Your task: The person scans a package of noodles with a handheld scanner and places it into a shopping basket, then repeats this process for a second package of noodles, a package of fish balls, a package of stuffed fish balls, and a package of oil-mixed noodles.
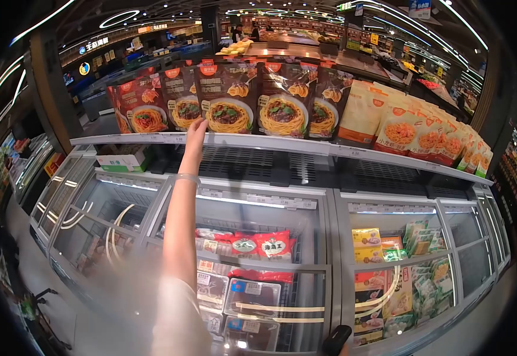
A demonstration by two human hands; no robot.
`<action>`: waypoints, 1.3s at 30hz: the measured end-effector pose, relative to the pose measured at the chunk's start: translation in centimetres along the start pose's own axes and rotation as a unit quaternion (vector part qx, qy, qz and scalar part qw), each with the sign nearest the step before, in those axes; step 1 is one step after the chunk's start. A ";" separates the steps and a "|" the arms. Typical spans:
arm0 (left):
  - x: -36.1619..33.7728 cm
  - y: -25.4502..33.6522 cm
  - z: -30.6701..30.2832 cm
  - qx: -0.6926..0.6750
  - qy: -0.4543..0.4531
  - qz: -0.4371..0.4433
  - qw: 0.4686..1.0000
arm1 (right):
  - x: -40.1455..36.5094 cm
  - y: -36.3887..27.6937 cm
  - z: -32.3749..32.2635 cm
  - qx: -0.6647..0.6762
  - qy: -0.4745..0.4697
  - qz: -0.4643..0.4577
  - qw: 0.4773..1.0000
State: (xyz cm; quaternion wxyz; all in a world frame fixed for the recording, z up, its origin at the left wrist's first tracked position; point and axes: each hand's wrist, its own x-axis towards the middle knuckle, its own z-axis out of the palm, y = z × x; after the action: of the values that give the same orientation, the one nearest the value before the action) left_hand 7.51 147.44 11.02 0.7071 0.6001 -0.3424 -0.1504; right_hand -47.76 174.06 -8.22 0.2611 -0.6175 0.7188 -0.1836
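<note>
My left hand [196, 128] is stretched far forward to the front of the shelf. Its fingers are bent together at the lower left edge of a dark pasta pouch [226, 110] that stands upright, with a bowl of noodles printed on it. Another dark pasta pouch [180, 101] stands just left of these fingers. At the bottom edge of the view, a small part of my right hand [346, 350] shows, wrapped against a black rounded object [335, 340], perhaps a handle. Most of that hand is cut off by the frame.
A metal shelf [258, 140] runs above glass-topped freezers [323, 267] holding packaged food. Red pouches [145, 107] stand at the left, cream pouches [398, 127] at the right. A green-and-white box [123, 160] sits below the shelf. Produce stands lie behind.
</note>
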 end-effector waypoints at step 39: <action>-3.1 -6.9 1.4 -0.068 -0.195 -0.079 0.975 | 41.6 -44.7 5.4 0.492 0.131 -0.388 0.768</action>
State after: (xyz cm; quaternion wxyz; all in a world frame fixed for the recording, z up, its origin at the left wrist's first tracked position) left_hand 5.69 146.70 3.58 0.6516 0.5347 -0.4144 -0.3432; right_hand -13.35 125.82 7.49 0.3394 -0.6009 0.2563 -0.6768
